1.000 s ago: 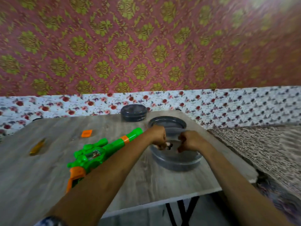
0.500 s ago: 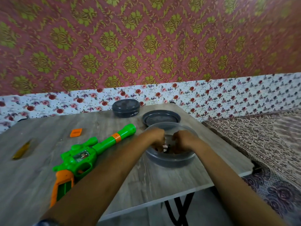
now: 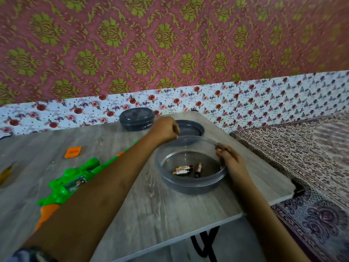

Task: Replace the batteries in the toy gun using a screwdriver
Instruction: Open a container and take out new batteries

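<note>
A clear round bowl stands near the table's right front corner. Three batteries lie loose on its bottom. My right hand rests along the bowl's right rim, fingers stretched out and touching it. My left hand hovers knuckles up past the bowl's far rim. Its fingers curl down at the near edge of the grey lid, and the grip is hidden. The green and orange toy gun lies on the table under my left forearm. Left of it lie an orange battery cover and a yellow screwdriver.
A closed dark round container stands at the table's back edge by the floral wall. The table's right and front edges drop off to a patterned rug on the floor. Black table legs show below the front edge.
Both hands have come out of the bowl, leaving the batteries inside. The left hand moved back toward the lid and the right hand moved out to the bowl's right rim.
</note>
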